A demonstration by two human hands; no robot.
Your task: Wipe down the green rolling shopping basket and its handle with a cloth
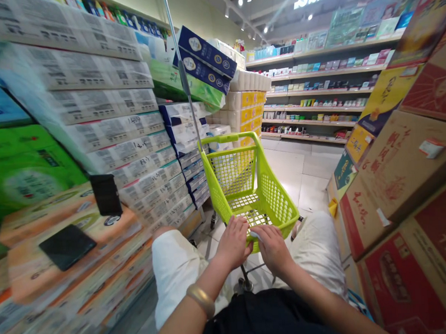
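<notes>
A lime-green shopping cart (pixel 276 184) with a perforated plastic basket stands between my knees, its inside showing nothing in it. My left hand (pixel 234 242) is closed over the basket's near rim, the fingers curled on the edge. Just to its right, my right hand (pixel 274 246) presses a small white tissue (pixel 254 234) against the same rim. Most of the tissue is hidden under the fingers, so whether it is paper or cloth is unclear. A thin metal pole (pixel 183 74) rises from the cart's far left corner.
Stacked tissue packs (pixel 131 127) wall the left side. A black phone-like slab (pixel 67 246) and a black pouch (pixel 106 194) lie on orange packs (pixel 34 266). Cardboard boxes (pixel 399 172) are piled at right. Shelves of cosmetics (pixel 317 107) stand beyond the tiled floor (pixel 293 166).
</notes>
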